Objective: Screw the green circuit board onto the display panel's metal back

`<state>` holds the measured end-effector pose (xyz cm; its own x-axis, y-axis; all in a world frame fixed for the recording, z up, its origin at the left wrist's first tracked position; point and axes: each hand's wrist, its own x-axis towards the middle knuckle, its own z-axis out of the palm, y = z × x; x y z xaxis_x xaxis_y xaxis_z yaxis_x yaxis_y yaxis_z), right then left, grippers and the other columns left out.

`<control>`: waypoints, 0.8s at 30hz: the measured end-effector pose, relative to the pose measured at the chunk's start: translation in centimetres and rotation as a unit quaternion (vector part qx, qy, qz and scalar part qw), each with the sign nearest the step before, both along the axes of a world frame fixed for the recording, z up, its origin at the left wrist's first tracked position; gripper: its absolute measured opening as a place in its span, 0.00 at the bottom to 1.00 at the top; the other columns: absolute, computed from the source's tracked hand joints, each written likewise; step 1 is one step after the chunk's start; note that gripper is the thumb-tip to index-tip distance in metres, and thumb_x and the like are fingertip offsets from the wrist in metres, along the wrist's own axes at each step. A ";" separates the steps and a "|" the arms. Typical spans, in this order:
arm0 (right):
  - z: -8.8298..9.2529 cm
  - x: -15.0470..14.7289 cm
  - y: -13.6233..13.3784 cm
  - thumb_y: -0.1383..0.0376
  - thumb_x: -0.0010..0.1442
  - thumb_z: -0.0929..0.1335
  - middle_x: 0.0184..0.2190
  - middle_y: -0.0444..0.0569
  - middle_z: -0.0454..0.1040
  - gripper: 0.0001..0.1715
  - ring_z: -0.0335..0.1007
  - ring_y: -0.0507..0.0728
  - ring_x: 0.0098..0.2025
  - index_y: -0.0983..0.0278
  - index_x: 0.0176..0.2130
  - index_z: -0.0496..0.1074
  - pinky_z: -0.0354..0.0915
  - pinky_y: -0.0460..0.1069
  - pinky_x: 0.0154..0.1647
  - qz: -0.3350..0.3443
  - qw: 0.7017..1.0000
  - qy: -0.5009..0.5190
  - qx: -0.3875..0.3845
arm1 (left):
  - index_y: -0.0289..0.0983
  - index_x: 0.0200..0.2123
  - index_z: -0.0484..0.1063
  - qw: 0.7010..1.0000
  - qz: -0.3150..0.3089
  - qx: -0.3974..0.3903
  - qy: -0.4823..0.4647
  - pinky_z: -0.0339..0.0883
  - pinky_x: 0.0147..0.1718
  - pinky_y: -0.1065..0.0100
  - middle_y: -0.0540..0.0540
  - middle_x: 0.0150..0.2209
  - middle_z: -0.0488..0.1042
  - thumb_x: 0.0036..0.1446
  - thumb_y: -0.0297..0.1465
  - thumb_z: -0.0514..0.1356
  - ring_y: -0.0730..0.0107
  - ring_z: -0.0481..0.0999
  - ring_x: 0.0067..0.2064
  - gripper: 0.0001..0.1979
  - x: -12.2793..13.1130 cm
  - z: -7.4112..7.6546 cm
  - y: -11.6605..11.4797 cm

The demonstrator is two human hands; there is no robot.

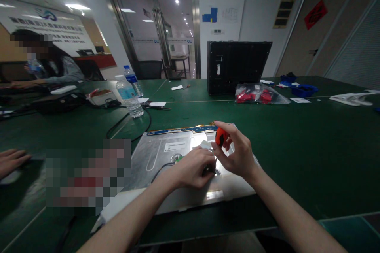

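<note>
Metal panel [163,159]: flat, broad and silver-gray, lying on the green table [297,146] directly in front of the person, under both hands. Surface dull toward the left, brightly glaring near the middle and right; a long rounded groove is pressed into the left part. A narrow blue circuit strip [178,130] runs along the far edge, with thin orange-gold bits on its outer side. A white label [174,147] with fine print, too small to read, sits left of center. Just nearer than the label is a round fitting [175,157], with a small green piece beside it and a black cable [158,171] curving toward the near side. Near edge pale, with a shiny rectangular patch. Right hand [237,152]: fingers closed about the orange-and-black handle of a screwdriver [220,136], held roughly upright over the right half, shaft downward. Left hand [197,166]: curled low over the panel beside the shaft; cannot tell whether its fingers grip anything. Water bottle [130,97] stands beyond the panel's far left corner.
</note>
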<state>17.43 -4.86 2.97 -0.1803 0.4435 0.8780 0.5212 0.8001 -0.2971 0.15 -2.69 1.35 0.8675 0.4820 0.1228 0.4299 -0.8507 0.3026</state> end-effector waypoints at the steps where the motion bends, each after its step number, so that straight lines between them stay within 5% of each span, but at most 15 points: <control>1: 0.0 0.0 0.0 0.66 0.62 0.65 0.30 0.42 0.66 0.23 0.60 0.49 0.24 0.60 0.56 0.61 0.62 0.44 0.22 -0.003 1.000 0.001 0.001 | 0.35 0.31 0.73 1.000 0.000 -0.001 -0.001 0.66 0.41 0.62 0.44 0.35 0.77 0.48 0.24 0.60 0.61 0.75 0.38 0.05 0.0 0.0 0.0; 9: 0.1 0.1 0.0 0.65 0.62 0.65 0.30 0.41 0.66 0.22 0.59 0.48 0.23 0.59 0.56 0.61 0.62 0.44 0.22 -0.015 1.000 0.009 0.008 | 0.35 0.31 0.71 1.000 -0.004 0.007 -0.005 0.66 0.41 0.62 0.44 0.34 0.76 0.48 0.25 0.59 0.62 0.74 0.37 0.05 -0.1 0.3 -0.1; 15: 0.6 1.1 -0.5 0.68 0.62 0.62 0.31 0.43 0.66 0.27 0.62 0.51 0.25 0.60 0.60 0.57 0.65 0.46 0.25 -0.062 0.997 0.010 0.039 | 0.36 0.37 0.70 0.998 0.049 0.015 -0.036 0.64 0.43 0.61 0.45 0.37 0.73 0.49 0.28 0.59 0.59 0.71 0.40 0.09 -0.9 2.0 -0.2; 20: 1.2 2.2 -0.4 0.70 0.59 0.61 0.32 0.45 0.68 0.26 0.64 0.52 0.26 0.61 0.57 0.56 0.62 0.46 0.25 -0.131 0.982 -0.061 0.121 | 0.36 0.37 0.70 0.979 0.160 0.069 -0.102 0.64 0.42 0.61 0.44 0.38 0.74 0.58 0.29 0.52 0.60 0.71 0.41 0.08 -3.1 4.2 0.2; 24: 0.8 2.5 -0.6 0.72 0.58 0.60 0.29 0.45 0.70 0.14 0.63 0.53 0.25 0.61 0.45 0.60 0.57 0.47 0.24 -0.170 0.962 -0.161 0.140 | 0.36 0.37 0.71 0.958 0.239 0.144 -0.063 0.65 0.41 0.58 0.42 0.37 0.75 0.61 0.33 0.51 0.57 0.72 0.40 0.11 -5.7 5.5 -0.6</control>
<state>19.95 -5.48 3.81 -0.3489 0.2787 0.8948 0.7959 0.5922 0.1259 -5.59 -3.29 6.88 0.5262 0.7508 0.3993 0.7665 -0.6221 0.1595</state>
